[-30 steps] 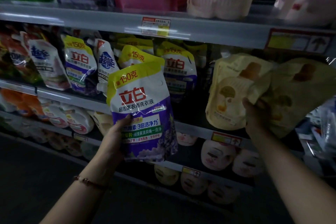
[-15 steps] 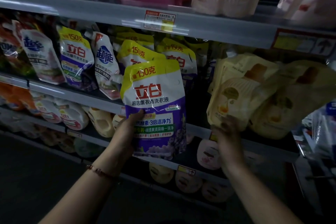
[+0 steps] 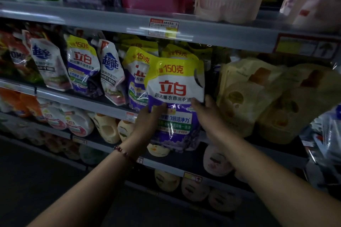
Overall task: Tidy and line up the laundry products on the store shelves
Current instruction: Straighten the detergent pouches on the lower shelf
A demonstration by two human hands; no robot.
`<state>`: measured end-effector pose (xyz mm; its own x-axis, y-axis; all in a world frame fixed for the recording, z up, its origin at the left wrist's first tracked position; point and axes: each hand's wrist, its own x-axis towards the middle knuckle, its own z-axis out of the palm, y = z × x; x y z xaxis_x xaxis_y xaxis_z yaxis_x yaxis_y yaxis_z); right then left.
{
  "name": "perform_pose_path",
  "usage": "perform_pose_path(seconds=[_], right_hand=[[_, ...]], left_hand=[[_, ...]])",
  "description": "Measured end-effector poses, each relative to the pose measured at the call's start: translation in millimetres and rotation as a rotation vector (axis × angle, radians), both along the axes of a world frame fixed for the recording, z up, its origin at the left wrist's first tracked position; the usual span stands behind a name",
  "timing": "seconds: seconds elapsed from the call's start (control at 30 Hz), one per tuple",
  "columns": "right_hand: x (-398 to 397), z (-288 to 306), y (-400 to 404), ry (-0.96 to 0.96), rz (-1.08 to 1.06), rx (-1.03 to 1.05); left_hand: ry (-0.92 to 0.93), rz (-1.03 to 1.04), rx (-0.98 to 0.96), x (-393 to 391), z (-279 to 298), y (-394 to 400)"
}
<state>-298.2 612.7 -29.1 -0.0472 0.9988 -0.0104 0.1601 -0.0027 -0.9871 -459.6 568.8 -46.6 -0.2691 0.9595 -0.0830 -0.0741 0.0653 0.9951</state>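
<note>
Purple pouch [image 3: 175, 101] stands tall, yellow top up, its label facing out, held in front of the middle shelf [image 3: 88, 100]. Its bottom edge is dark and hard to see. On its left side the left hand [image 3: 147, 121] grips it, thumb on the front, and the fingers are hidden behind. On its right side the right hand [image 3: 208, 114] grips the edge. Farther right, pale yellow pouches [image 3: 258, 97] lean over. The store is dim, and the low shelves are hard to make out.

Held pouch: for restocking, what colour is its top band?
Yellow, with red "150" print, on the pouch; clearest in the head view.
</note>
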Motion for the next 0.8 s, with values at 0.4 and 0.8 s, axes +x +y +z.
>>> perform_pose_path(seconds=[0.4,0.8], right_hand=[[20.9,11.2,74.7,-0.057,-0.269,0.044],[5.0,33.5,34.3,-0.64,0.078,0.857]], left_hand=[[0.368,-0.078,0.089,-14.1,-13.8,94.1],[0.875,-0.064,0.183,-19.0,-62.5,96.8]])
